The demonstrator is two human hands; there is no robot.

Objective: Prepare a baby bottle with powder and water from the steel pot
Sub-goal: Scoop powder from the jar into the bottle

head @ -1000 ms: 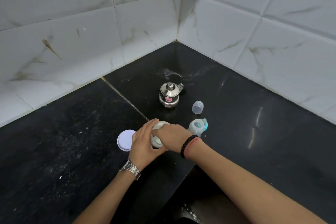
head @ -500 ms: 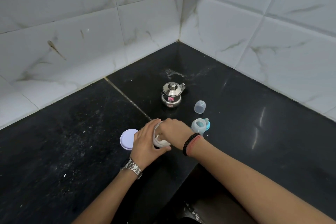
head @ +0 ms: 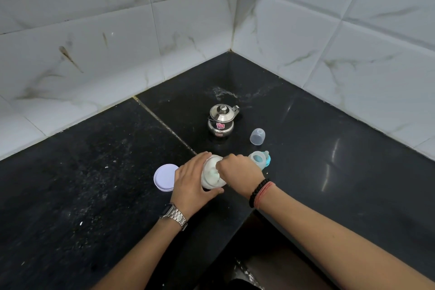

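Observation:
My left hand (head: 190, 180) grips the side of a white powder container (head: 209, 180), which is tilted with its open mouth toward me. The fingers of my right hand (head: 241, 169) are pinched together inside that mouth, on what looks like a pale scoop (head: 213, 173), mostly hidden. The baby bottle (head: 258, 159), clear with a blue part, stands open just right of my right hand. Behind the hands, the lidded steel pot (head: 221, 120) stands on the black counter (head: 329, 148).
The container's lavender lid (head: 163, 178) lies flat to the left of my left hand. A clear bottle cap (head: 257, 136) sits right of the pot. White tiled walls meet in a corner behind. The counter's front edge (head: 237, 226) steps back below my right wrist.
The container has been tilted from upright so that its mouth faces me. My right hand has gone from covering its top to reaching into the opening.

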